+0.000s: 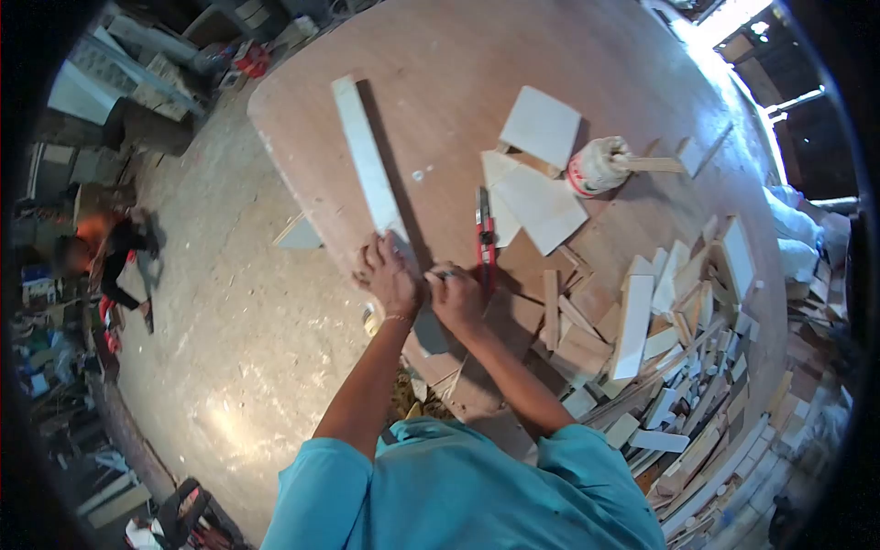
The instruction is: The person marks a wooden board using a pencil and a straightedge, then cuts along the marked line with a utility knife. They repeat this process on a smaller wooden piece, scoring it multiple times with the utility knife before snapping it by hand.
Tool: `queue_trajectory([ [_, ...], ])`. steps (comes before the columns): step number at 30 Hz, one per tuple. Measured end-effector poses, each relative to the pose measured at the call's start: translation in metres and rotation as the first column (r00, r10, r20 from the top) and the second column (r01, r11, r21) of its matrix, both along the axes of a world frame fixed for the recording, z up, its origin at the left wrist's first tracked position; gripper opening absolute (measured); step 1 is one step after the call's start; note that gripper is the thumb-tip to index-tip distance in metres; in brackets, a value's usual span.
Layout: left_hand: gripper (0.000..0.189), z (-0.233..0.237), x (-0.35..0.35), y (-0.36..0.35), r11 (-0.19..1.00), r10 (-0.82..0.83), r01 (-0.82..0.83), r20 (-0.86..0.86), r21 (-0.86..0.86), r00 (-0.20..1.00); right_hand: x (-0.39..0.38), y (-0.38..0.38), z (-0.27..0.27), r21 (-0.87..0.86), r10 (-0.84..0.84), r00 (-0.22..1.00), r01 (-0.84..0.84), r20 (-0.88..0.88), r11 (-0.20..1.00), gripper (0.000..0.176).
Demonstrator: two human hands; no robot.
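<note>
A long, narrow white-faced board (368, 165) lies lengthwise on the table, its near end close to my body. My left hand (392, 278) rests on top of this board with the fingers spread and bears down on it. Just to its right, my right hand (456, 298) is closed, at the board's right edge. A thin dark thing shows at its fingertips, too small to name. Beside the right hand lies a red and black utility knife (486, 238), blade end pointing away from me.
White square panels (536, 202) overlap right of the knife, beside a glue-smeared container (598, 168) with a wooden stick in it. Many wood offcuts (632, 325) heap along the table's right side. Across the floor (202, 275) at the left, another person (115, 257) sits low.
</note>
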State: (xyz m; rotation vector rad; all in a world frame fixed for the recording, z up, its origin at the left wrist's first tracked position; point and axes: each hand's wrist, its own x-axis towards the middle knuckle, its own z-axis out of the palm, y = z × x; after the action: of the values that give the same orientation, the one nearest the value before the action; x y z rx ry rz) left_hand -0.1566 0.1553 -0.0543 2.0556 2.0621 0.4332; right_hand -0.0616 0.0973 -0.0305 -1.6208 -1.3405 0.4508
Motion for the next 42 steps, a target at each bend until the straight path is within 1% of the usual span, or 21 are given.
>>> queue_trajectory([
  [2, 0.046, 0.004, 0.003, 0.000, 1.000, -0.007, 0.007, -0.012, 0.023, 1.000, -0.001, -0.009, -0.002, -0.027, 0.021, 0.999, -0.023, -0.043, 0.999, 0.009],
  [4, 0.047, 0.011, 0.005, 0.000, 1.000, -0.025, 0.025, -0.019, 0.017, 1.000, -0.001, 0.006, -0.010, 0.004, -0.020, 0.989, 0.019, 0.146, 1.000, 0.009],
  [6, 0.048, 0.013, 0.004, 0.000, 1.000, -0.030, 0.030, -0.019, 0.006, 0.999, -0.001, 0.040, -0.009, -0.028, -0.060, 0.989, 0.064, 0.132, 0.998, 0.010],
  [10, 0.050, 0.016, 0.004, 0.000, 0.999, -0.032, 0.032, -0.012, -0.021, 0.999, 0.001, 0.083, 0.001, 0.010, -0.069, 0.994, 0.068, 0.084, 0.998, 0.011],
  [12, 0.051, 0.022, 0.006, 0.000, 0.997, -0.028, 0.026, -0.028, -0.069, 0.999, 0.002, 0.083, 0.000, -0.077, -0.050, 0.999, 0.051, 0.016, 0.996, 0.010],
  [19, 0.046, 0.018, 0.003, -0.002, 0.994, -0.024, 0.025, 0.007, -0.103, 1.000, -0.011, 0.030, 0.000, -0.007, -0.094, 0.994, 0.094, -0.056, 0.996, 0.009],
  [22, 0.044, 0.015, 0.005, 0.000, 0.997, -0.014, 0.014, 0.002, -0.071, 1.000, -0.007, -0.011, 0.002, 0.111, 0.004, 0.998, -0.011, 0.062, 0.994, 0.010],
  [25, 0.044, 0.016, 0.006, 0.000, 1.000, -0.025, 0.024, -0.010, -0.005, 1.000, -0.006, -0.057, 0.007, 0.033, 0.077, 0.997, -0.078, 0.032, 0.996, 0.010],
  [26, 0.044, 0.015, 0.006, -0.001, 1.000, -0.026, 0.026, -0.009, -0.013, 1.000, -0.004, -0.068, 0.007, 0.024, 0.076, 0.997, -0.077, 0.032, 0.997, 0.010],
  [28, 0.043, 0.013, 0.006, 0.000, 1.000, -0.025, 0.025, -0.026, 0.018, 0.999, -0.002, -0.082, 0.007, -0.082, 0.069, 0.997, -0.072, -0.043, 0.994, 0.011],
  [29, 0.043, 0.013, 0.007, 0.000, 0.999, -0.027, 0.028, -0.023, 0.021, 0.999, -0.002, -0.086, 0.009, -0.078, 0.066, 0.997, -0.069, -0.040, 0.995, 0.011],
  [31, 0.042, 0.014, 0.006, 0.000, 1.000, -0.018, 0.018, -0.036, -0.005, 0.999, -0.005, -0.090, 0.013, -0.165, -0.053, 0.975, 0.017, -0.215, 0.986, 0.016],
  [32, 0.042, 0.014, 0.004, -0.001, 1.000, -0.018, 0.018, -0.038, -0.007, 0.999, -0.005, -0.092, 0.008, -0.206, -0.046, 0.963, -0.010, -0.264, 0.978, 0.022],
  [33, 0.042, 0.014, 0.005, -0.001, 1.000, -0.023, 0.023, -0.021, 0.004, 1.000, -0.008, -0.090, 0.010, -0.210, -0.049, 0.963, -0.008, -0.265, 0.978, 0.022],
  [35, 0.042, 0.015, 0.007, -0.002, 0.999, -0.027, 0.026, 0.003, 0.021, 1.000, -0.019, -0.076, 0.019, -0.166, 0.019, 0.999, -0.026, -0.046, 0.986, 0.028],
  [36, 0.043, 0.016, 0.006, -0.002, 0.999, -0.021, 0.021, -0.005, -0.037, 1.000, -0.029, -0.069, 0.024, -0.153, 0.002, 0.998, -0.011, -0.055, 0.988, 0.031],
  [37, 0.043, 0.017, 0.004, 0.001, 0.996, -0.015, 0.014, -0.015, -0.087, 1.000, -0.038, -0.068, 0.011, -0.140, 0.007, 0.998, -0.015, -0.056, 0.990, 0.031],
  [38, 0.043, 0.018, -0.001, 0.003, 0.997, -0.012, 0.011, -0.018, -0.076, 1.000, -0.049, -0.071, -0.017, -0.187, -0.034, 0.988, 0.062, 0.152, 0.980, 0.033],
  [39, 0.046, 0.020, -0.007, 0.002, 0.998, -0.011, 0.013, 0.021, -0.064, 1.000, -0.056, -0.069, -0.022, -0.222, -0.062, 0.933, 0.148, 0.355, 0.964, 0.034],
  [41, 0.049, 0.024, -0.022, -0.005, 0.998, -0.008, 0.012, 0.061, -0.055, 0.998, -0.055, -0.071, -0.033, -0.164, -0.052, 0.941, 0.113, 0.335, 0.980, 0.037],
  [42, 0.054, 0.029, -0.031, -0.012, 0.997, 0.060, -0.052, 0.142, -0.054, 0.988, -0.049, -0.066, -0.002, -0.244, -0.035, 0.982, 0.080, 0.183, 0.966, 0.039],
])
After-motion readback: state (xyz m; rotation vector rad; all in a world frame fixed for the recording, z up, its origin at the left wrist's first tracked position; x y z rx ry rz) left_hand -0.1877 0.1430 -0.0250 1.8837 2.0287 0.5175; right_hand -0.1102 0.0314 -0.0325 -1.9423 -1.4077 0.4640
